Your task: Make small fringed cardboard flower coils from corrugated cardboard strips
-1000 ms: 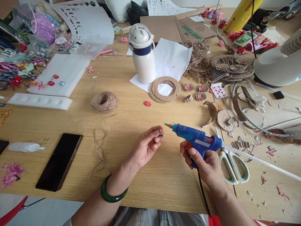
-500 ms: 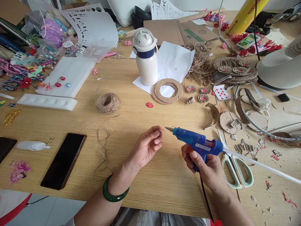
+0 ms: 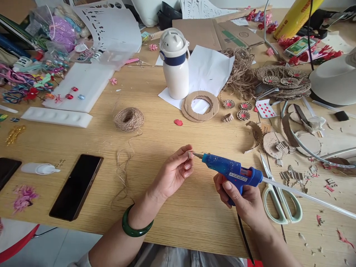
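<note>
Blue plastic glue gun the right hand is gripping could, slipping, scorch the left hand pinching a brown cardboard bit.

At 12 o'clock from the middle of the view stands a white flask with a navy band. Purple yarn sits at 10, a yellow cylinder slants at 2, and a dark-screened phone lies at 8.

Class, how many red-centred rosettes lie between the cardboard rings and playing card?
3: left rosette by the cardboard rings; back rosette and front rosette nearer the playing card. A sideways coil hides its centre.
</note>
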### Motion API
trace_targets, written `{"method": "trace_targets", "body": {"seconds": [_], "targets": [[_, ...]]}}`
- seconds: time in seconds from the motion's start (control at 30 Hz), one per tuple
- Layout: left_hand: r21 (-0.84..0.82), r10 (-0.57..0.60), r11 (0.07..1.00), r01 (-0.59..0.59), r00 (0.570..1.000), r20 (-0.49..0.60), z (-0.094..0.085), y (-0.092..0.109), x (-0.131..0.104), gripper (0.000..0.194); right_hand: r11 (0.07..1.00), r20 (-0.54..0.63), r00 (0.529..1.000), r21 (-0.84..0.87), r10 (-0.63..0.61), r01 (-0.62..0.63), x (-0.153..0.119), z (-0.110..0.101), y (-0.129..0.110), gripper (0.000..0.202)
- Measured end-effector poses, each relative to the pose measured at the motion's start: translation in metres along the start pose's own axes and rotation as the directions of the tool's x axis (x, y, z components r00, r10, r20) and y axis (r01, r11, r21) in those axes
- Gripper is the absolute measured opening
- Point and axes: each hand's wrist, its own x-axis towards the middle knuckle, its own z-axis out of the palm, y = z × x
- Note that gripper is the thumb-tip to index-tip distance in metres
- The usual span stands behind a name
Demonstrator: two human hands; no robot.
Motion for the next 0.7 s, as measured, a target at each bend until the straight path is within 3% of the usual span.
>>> {"method": "trace_targets", "body": {"seconds": [0.4, 0.7], "targets": [[0.04, 0.009, 0.999, -0.009, 1.0, -0.015, 0.0, -0.001, 0.0, 0.027, 0.996, 0.022, 0.999, -0.084, -0.026, 0.027, -0.003, -0.004, 0.01, 0.023], [0.086, 0.081, 0.993, -0.077, 0.996, -0.047, 0.003, -0.001, -0.001, 0.024, 0.998, 0.011, 1.0, -0.068, -0.006, 0.007, -0.003, -0.005, 0.012, 0.025]]}}
